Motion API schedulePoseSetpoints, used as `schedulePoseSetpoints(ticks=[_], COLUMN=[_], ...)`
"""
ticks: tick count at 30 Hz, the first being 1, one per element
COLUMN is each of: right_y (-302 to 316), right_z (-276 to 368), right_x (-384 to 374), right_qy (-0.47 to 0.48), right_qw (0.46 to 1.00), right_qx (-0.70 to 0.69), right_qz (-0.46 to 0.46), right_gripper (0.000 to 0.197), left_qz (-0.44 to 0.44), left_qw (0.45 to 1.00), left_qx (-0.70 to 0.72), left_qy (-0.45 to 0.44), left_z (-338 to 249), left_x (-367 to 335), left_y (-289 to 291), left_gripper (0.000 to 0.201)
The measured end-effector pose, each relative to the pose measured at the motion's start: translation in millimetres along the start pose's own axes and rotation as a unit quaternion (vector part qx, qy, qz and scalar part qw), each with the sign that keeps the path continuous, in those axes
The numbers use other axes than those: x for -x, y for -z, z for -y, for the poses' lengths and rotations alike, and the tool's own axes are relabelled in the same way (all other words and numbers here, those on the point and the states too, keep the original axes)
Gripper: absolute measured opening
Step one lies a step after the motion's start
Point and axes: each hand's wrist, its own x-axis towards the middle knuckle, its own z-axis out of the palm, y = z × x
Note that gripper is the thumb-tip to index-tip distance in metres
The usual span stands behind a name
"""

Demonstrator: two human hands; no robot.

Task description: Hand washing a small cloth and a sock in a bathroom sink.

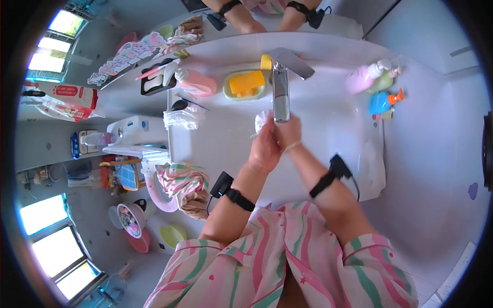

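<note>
My left hand (264,149) and my right hand (288,134) meet over the washbasin (226,146), pressed together just below the chrome tap (281,95). A crumpled white cloth (262,122) sticks out at the far left of the joined hands. Both hands look closed around it, though the tap's spout covers part of the right fingers. Whether water is running cannot be made out. Beyond the left hand, a pale green soap dish (229,93) holds a yellow-orange block (246,82).
Along the left rim stand a pink pump bottle (197,83), a black holder (157,84) and a clear crumpled plastic bag (185,119). On the right are a pink pump bottle (362,78) and a blue bottle (380,102). A toilet (159,187) draped with striped cloth (185,178) stands left.
</note>
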Motion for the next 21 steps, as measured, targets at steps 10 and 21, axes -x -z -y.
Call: schedulePoseSetpoints(ticks=[10,21], right_y=[26.5,2.3], right_z=[-26.8,-8.2], right_x=[-19.5,3.8], right_qy=[-0.135,0.006], right_qw=[0.922,0.992], right_qx=[-0.327,0.107], right_qz=[0.16,0.061], right_gripper=[0.022,0.03], left_qz=[-0.17,-0.025], left_qw=[0.982,0.997], left_qx=[-0.053,0.067], left_qy=[0.071,0.029], left_z=[-5.5,22.9], left_x=[3.8,-10.4], left_y=[10.5,33.6], left_gripper=[0.051,0.039])
